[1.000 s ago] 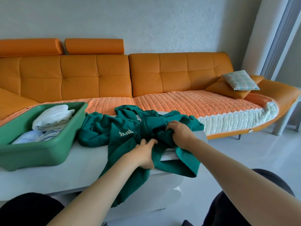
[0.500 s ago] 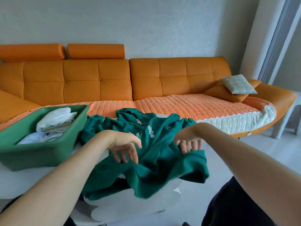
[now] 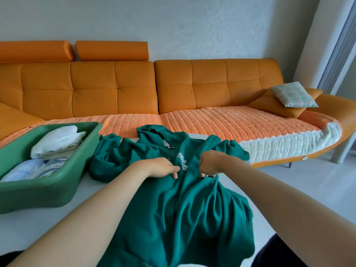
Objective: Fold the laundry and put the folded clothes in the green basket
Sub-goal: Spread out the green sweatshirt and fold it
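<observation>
While the green hoodie (image 3: 192,218) lies on the surface (image 3: 38,230) beside the green basket (image 3: 40,193), the left hand (image 3: 159,167) rests flat on it and the right hand (image 3: 211,163) pinches it.

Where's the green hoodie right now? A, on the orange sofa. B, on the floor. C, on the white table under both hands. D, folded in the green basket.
C: the green hoodie lies unfolded on the white table, with the left hand and right hand on its chest.
</observation>
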A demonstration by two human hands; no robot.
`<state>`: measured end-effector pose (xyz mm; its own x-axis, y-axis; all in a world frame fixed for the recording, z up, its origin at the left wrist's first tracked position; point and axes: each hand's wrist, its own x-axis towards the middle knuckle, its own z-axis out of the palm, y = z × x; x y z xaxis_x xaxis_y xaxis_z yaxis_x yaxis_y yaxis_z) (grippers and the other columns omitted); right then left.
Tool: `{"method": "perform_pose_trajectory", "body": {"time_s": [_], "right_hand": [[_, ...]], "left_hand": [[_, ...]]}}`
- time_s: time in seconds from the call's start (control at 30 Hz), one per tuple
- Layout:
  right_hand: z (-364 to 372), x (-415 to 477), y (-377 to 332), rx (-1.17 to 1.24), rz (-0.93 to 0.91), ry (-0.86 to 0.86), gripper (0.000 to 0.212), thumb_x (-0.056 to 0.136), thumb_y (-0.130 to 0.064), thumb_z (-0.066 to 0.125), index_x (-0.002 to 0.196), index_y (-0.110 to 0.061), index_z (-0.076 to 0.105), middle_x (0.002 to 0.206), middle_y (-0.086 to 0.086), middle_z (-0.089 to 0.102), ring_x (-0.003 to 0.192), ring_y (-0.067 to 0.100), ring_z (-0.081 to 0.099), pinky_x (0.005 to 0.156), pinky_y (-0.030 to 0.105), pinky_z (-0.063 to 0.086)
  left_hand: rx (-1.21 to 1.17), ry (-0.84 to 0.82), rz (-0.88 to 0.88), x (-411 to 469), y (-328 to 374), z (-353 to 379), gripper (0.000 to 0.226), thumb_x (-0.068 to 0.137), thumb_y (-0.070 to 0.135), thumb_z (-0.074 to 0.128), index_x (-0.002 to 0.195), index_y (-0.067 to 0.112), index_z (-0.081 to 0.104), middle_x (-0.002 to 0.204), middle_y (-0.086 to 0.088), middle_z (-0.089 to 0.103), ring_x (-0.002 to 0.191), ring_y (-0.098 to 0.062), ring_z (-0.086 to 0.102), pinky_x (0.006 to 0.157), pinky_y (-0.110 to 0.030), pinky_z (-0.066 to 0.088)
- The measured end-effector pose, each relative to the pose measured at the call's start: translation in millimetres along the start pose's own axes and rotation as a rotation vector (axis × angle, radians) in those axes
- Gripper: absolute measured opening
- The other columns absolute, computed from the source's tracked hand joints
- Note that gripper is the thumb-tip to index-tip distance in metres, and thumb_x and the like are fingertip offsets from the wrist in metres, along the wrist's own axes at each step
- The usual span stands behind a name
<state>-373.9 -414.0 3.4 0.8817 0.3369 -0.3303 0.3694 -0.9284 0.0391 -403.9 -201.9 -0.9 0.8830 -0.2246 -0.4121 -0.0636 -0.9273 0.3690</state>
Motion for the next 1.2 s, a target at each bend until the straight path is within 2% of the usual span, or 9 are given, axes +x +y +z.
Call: {"method": "perform_pose_trajectory", "body": {"time_s": [0.13, 0.27, 0.33, 0.47, 0.63, 0.8, 0.97, 1.07, 1.2], "right_hand": [[-23, 53, 3, 0.256, 0.015, 0.222, 0.031, 0.088, -0.021, 0.045, 0.095, -0.016, 0.074, 0.099, 0.002, 0.072, 0.095, 0.027, 0.067, 0.081, 0.044, 0.059], [-46, 115, -4, 0.263, -0.034, 0.301, 0.035, 0.099, -0.016, 0.04, 0.119, -0.023, 0.068, 0.117, -0.004, 0.064, 0.105, 0.025, 0.062, 0.084, 0.037, 0.055], [-51, 151, -4, 0.214, -0.044, 0.29, 0.038, 0.101, -0.012, 0.042, 0.131, -0.024, 0.06, 0.125, 0.0, 0.063, 0.107, 0.026, 0.062, 0.086, 0.038, 0.055], [-50, 211, 0, 0.036, -0.032, 0.224, 0.054, 0.102, -0.008, 0.045, 0.151, -0.031, 0.039, 0.15, -0.002, 0.045, 0.127, 0.023, 0.053, 0.096, 0.035, 0.052], [-32, 265, 8, 0.002, 0.029, 0.18, 0.058, 0.103, -0.022, 0.046, 0.155, -0.031, 0.022, 0.144, 0.007, 0.043, 0.121, 0.034, 0.056, 0.083, 0.041, 0.049], [-24, 296, 5, 0.04, 0.196, 0.227, 0.03, 0.099, -0.019, 0.058, 0.128, -0.012, 0.055, 0.132, 0.008, 0.056, 0.115, 0.027, 0.061, 0.074, 0.033, 0.045], [-36, 309, 15, 0.228, 0.249, 0.338, 0.028, 0.104, -0.022, 0.048, 0.127, -0.005, 0.05, 0.13, 0.015, 0.057, 0.119, 0.03, 0.057, 0.089, 0.035, 0.048], [-59, 314, 11, 0.594, 0.335, 0.476, 0.035, 0.104, -0.039, 0.048, 0.126, -0.013, 0.056, 0.124, 0.007, 0.057, 0.112, 0.023, 0.053, 0.077, 0.027, 0.039], [-84, 348, 5, 0.945, 0.366, 0.639, 0.022, 0.104, -0.014, 0.043, 0.12, 0.0, 0.049, 0.105, 0.012, 0.056, 0.1, 0.032, 0.058, 0.075, 0.036, 0.042]], "left_hand": [[-0.127, 0.242, 0.008, 46, -21, -28, 0.036, 0.104, 0.033, 0.04, 0.085, 0.024, 0.069, 0.097, 0.002, 0.07, 0.081, -0.016, 0.068, 0.08, -0.032, 0.051], [0.021, 0.397, -0.113, 94, -51, -57, 0.025, 0.098, 0.013, 0.043, 0.103, 0.029, 0.062, 0.111, 0.002, 0.061, 0.09, -0.02, 0.06, 0.068, -0.031, 0.045], [0.078, 0.378, -0.187, 119, -66, -69, 0.031, 0.096, 0.007, 0.044, 0.118, 0.02, 0.062, 0.12, -0.003, 0.059, 0.104, -0.025, 0.059, 0.077, -0.032, 0.047], [0.161, 0.321, -0.299, 163, -99, -79, 0.044, 0.101, 0.032, 0.049, 0.141, 0.015, 0.048, 0.144, -0.015, 0.043, 0.126, -0.035, 0.05, 0.104, -0.043, 0.044], [0.125, 0.398, -0.417, 193, -119, -75, 0.07, 0.099, 0.04, 0.058, 0.152, 0.015, 0.021, 0.154, -0.015, 0.024, 0.133, -0.037, 0.036, 0.099, -0.044, 0.042], [-0.141, 0.41, -0.597, 213, -127, -84, 0.065, 0.093, 0.039, 0.068, 0.138, 0.003, 0.038, 0.137, -0.016, 0.046, 0.12, -0.034, 0.055, 0.09, -0.038, 0.046], [0.384, 0.461, -0.498, 220, -146, -117, 0.012, 0.095, 0.014, 0.049, 0.094, 0.014, 0.061, 0.115, -0.006, 0.058, 0.097, -0.027, 0.058, 0.073, -0.034, 0.05], [0.588, 0.544, -0.56, 225, -150, -145, 0.026, 0.097, 0.008, 0.045, 0.112, 0.014, 0.066, 0.122, -0.009, 0.051, 0.093, -0.026, 0.057, 0.047, -0.032, 0.034], [0.418, 0.554, -0.66, 243, -155, -178, 0.027, 0.092, 0.004, 0.049, 0.11, 0.011, 0.067, 0.103, -0.004, 0.065, 0.094, -0.022, 0.063, 0.058, -0.025, 0.041]]}}
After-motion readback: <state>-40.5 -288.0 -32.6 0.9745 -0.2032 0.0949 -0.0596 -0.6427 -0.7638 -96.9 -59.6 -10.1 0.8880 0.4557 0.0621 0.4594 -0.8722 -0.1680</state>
